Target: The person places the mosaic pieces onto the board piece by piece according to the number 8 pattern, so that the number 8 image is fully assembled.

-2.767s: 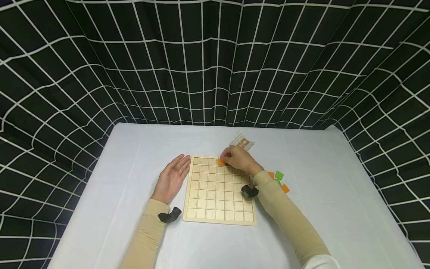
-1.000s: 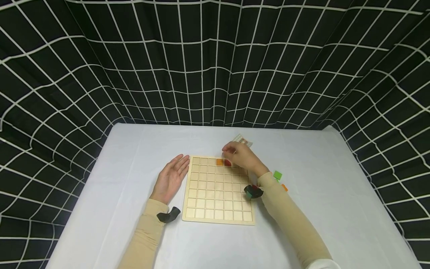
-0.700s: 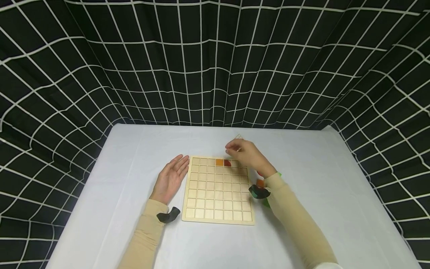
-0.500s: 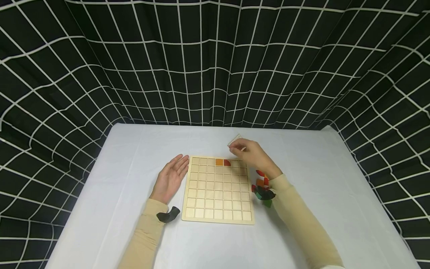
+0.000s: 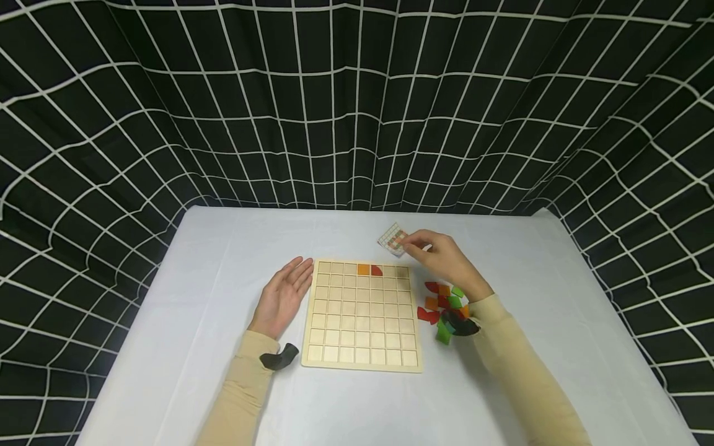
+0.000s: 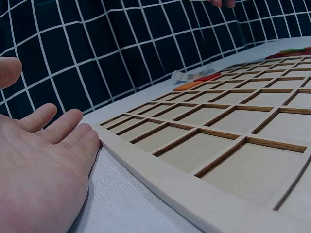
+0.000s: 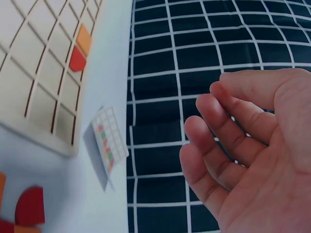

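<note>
A pale wooden grid board (image 5: 357,316) lies on the table, with an orange square tile (image 5: 364,269) and a red tile with a rounded corner (image 5: 377,271) side by side in its far row. Palm up, my left hand (image 5: 283,301) rests at the board's left edge, fingers straight; in the left wrist view the fingertips touch or nearly touch the frame. My right hand (image 5: 440,257) hovers past the board's far right corner, beside a small printed pattern card (image 5: 393,239). The right wrist view shows that hand (image 7: 252,145) with loosely bent fingers and nothing between them.
Right of the board is a loose pile of red, orange and green tiles (image 5: 432,303), partly hidden by the black strap (image 5: 462,324) on my right wrist. A white cloth (image 5: 234,235) covers the table. Behind hangs a black curtain (image 5: 357,111) with white grid lines.
My right hand has left the board's far row and moved right, uncovering the red tile beside the orange one, then the card and the tile pile. My left hand has stayed in place.
</note>
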Tool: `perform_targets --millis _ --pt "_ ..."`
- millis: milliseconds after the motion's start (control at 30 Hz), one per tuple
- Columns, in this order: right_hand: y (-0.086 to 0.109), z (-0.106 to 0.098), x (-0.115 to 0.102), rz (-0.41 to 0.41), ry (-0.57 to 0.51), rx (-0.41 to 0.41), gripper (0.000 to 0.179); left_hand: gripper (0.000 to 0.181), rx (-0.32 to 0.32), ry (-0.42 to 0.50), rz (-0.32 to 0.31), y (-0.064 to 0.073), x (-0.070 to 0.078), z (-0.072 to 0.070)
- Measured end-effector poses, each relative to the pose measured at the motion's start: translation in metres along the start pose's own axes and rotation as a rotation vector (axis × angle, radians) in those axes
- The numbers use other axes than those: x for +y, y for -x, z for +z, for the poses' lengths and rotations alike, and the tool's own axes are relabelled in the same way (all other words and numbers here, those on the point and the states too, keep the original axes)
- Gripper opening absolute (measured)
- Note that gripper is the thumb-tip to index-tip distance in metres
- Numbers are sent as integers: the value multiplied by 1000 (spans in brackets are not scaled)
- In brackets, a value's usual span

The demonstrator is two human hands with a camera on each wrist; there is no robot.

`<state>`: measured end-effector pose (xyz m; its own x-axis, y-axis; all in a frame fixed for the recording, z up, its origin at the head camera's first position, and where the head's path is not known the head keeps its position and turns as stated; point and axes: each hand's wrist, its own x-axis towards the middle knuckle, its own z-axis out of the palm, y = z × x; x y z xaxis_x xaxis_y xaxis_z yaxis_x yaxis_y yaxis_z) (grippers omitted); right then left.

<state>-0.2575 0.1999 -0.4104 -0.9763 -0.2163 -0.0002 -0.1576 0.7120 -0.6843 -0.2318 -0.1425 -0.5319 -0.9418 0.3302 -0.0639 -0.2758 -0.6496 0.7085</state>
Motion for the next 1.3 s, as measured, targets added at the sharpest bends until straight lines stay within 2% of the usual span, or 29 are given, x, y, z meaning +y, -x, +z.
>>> perform_targets --millis 200,667,1300 --pt "6 -5 9 13 13 12 28 59 2 0 1 0 -1 -1" --pt "16 -9 36 109 36 -13 31 58 0 10 0 0 0 0" --pt "32 1 65 209 47 -72 33 58 0 7 4 1 0 0"
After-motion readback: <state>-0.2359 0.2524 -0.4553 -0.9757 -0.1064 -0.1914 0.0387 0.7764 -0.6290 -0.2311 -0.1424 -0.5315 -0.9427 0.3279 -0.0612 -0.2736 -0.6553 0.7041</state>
